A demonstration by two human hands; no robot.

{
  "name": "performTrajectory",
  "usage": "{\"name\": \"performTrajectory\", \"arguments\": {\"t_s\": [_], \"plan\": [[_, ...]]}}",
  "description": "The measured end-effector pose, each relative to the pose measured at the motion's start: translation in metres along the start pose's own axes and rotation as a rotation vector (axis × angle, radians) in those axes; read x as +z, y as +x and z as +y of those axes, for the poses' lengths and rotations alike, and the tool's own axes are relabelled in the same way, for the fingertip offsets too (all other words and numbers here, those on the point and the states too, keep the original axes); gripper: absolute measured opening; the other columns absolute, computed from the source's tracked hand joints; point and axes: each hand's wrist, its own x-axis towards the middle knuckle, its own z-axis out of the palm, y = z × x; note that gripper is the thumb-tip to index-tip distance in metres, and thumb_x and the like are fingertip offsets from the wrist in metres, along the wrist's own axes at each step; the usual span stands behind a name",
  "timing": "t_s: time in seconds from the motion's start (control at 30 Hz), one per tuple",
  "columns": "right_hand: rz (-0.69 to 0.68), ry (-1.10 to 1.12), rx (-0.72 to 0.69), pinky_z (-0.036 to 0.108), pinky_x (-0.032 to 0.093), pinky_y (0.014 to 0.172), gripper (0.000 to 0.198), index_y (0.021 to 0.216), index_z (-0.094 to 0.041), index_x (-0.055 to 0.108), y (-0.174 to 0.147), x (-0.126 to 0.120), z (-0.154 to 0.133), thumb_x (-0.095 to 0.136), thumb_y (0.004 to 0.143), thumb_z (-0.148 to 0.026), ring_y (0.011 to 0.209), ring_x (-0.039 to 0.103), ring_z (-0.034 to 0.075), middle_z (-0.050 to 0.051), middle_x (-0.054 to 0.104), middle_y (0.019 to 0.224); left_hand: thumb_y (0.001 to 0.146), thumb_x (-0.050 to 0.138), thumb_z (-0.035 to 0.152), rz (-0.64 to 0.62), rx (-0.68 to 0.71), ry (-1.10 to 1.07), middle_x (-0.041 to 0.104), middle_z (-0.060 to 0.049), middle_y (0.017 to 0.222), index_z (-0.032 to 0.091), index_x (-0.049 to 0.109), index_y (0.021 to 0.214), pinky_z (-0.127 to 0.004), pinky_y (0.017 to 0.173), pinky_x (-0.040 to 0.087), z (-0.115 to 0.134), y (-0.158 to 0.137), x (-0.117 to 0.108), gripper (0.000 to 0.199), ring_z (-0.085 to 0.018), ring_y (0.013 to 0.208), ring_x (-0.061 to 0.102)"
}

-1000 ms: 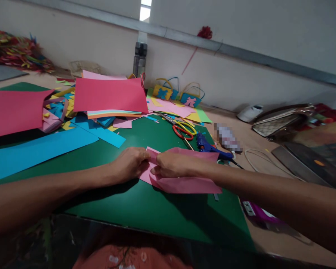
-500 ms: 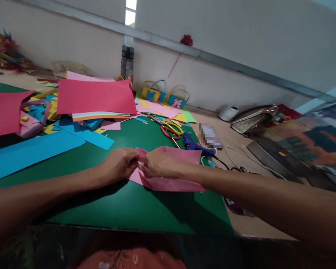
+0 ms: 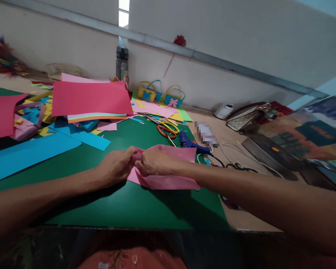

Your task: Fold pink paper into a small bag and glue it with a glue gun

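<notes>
A folded piece of pink paper (image 3: pixel 168 182) lies low over the green mat, its flaps partly raised. My left hand (image 3: pixel 117 164) grips its left end between thumb and fingers. Closed on the same end, my right hand (image 3: pixel 151 162) has its fingers tucked inside the fold and almost touches the left one. The exact crease under my fingers is hidden. Just beyond the paper lie a blue glue gun (image 3: pixel 192 144) and scissors with red handles (image 3: pixel 167 131), beside another pair with yellow handles (image 3: pixel 172 126).
The green mat (image 3: pixel 100 209) covers the table. Blue strips (image 3: pixel 33 153) and a stack of coloured sheets (image 3: pixel 91 99) lie to the left. Small paper bags (image 3: pixel 173 101) stand at the back. A blurred-out device (image 3: pixel 206 133), cables (image 3: pixel 240 167) and a handbag (image 3: pixel 248 116) are to the right.
The view has shifted slightly, so most things sit a little further left. My hands keep hold of the pink paper's left end, with the left fingers slightly more extended along it.
</notes>
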Motion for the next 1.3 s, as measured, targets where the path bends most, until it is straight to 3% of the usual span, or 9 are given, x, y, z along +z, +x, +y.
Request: {"name": "performTrajectory", "arguments": {"t_s": [0.27, 0.47, 0.67, 1.03, 1.3], "plan": [[-0.011, -0.04, -0.04, 0.026, 0.034, 0.053, 0.043, 0.087, -0.012, 0.064, 0.004, 0.001, 0.009, 0.033, 0.087, -0.042, 0.064, 0.053, 0.016, 0.009, 0.063, 0.076, 0.086, 0.035, 0.019, 0.02, 0.004, 0.064, 0.063, -0.005, 0.074, 0.015, 0.043, 0.097, -0.025, 0.049, 0.027, -0.001, 0.0, 0.004, 0.014, -0.018, 0.059, 0.059], [-0.072, -0.043, -0.114, 0.024, 0.029, 0.047, 0.04, 0.084, -0.01, 0.065, 0.007, -0.001, 0.017, 0.048, 0.082, -0.047, 0.057, 0.049, 0.013, 0.005, 0.06, 0.066, 0.085, 0.036, 0.019, 0.022, 0.025, 0.043, 0.061, -0.004, 0.071, 0.016, 0.046, 0.087, -0.026, 0.05, 0.031, -0.001, 0.0, 0.005, 0.01, -0.018, 0.06, 0.058], [-0.111, -0.012, -0.157, 0.022, 0.034, 0.053, 0.022, 0.091, -0.014, 0.067, -0.007, -0.008, 0.015, 0.054, 0.081, -0.028, 0.065, 0.055, 0.012, 0.003, 0.066, 0.076, 0.086, 0.035, 0.02, 0.047, 0.045, 0.025, 0.059, -0.002, 0.069, 0.018, 0.045, 0.082, -0.024, 0.05, 0.032, -0.002, -0.003, 0.005, 0.011, -0.016, 0.058, 0.057], [-0.099, -0.037, -0.234, 0.027, 0.04, 0.059, 0.023, 0.09, -0.013, 0.067, -0.011, -0.009, 0.017, 0.048, 0.082, -0.023, 0.074, 0.061, 0.019, 0.009, 0.069, 0.086, 0.089, 0.033, 0.023, 0.037, 0.06, 0.0, 0.056, -0.001, 0.068, 0.018, 0.048, 0.084, -0.025, 0.052, 0.033, -0.003, -0.008, 0.007, 0.016, -0.015, 0.057, 0.052], [0.003, -0.018, -0.276, 0.027, 0.039, 0.059, 0.02, 0.09, -0.016, 0.066, -0.017, -0.005, 0.026, 0.053, 0.078, -0.026, 0.076, 0.06, 0.019, 0.008, 0.068, 0.085, 0.09, 0.036, 0.02, -0.078, 0.244, -0.106, 0.056, -0.004, 0.084, 0.02, 0.061, 0.09, -0.02, 0.059, 0.039, -0.003, -0.003, -0.006, 0.024, -0.01, 0.07, 0.054]]}}
